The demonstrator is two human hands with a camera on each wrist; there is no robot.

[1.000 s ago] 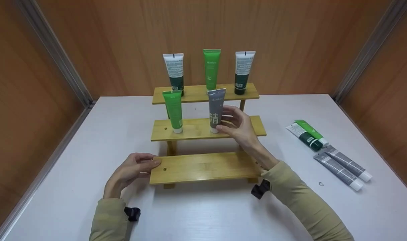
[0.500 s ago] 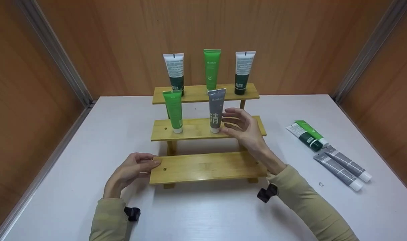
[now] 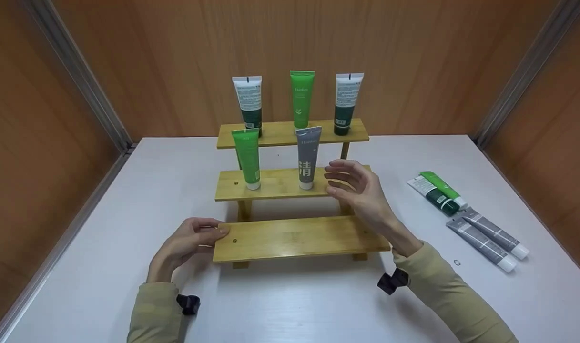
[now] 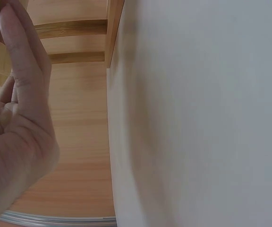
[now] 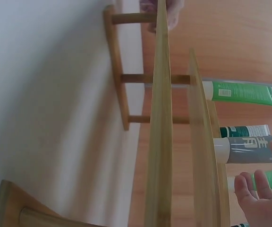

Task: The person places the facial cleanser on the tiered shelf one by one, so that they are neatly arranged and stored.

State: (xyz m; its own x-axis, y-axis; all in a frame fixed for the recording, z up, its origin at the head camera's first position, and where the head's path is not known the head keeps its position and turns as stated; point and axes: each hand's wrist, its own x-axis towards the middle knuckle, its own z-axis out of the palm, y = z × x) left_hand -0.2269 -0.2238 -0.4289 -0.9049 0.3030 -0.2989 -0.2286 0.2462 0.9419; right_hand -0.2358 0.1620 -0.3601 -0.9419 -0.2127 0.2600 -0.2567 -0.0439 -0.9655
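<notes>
A three-tier bamboo display stand (image 3: 299,238) stands on the white table. My left hand (image 3: 187,243) pinches the left end of its lowest shelf between thumb and fingers. On the middle shelf a grey tube (image 3: 308,157) stands upright on its white cap, with a green tube (image 3: 247,157) to its left. My right hand (image 3: 359,193) is just right of the grey tube, fingers relaxed and apart from it, holding nothing. In the right wrist view the fingers (image 5: 263,189) show near the grey tube (image 5: 249,149). On the top shelf a green tube (image 3: 301,97) stands between two white-and-dark-green tubes (image 3: 249,97).
At the right of the table lie two grey tubes (image 3: 483,243), a green tube (image 3: 443,188) and a white-and-dark-green tube (image 3: 435,195). A small ring (image 3: 457,262) lies near them. Wooden panels (image 3: 290,57) enclose the back and sides.
My right hand has let go of the grey tube and drawn back to the right. The tube stays standing on the middle shelf. My left hand has not moved.
</notes>
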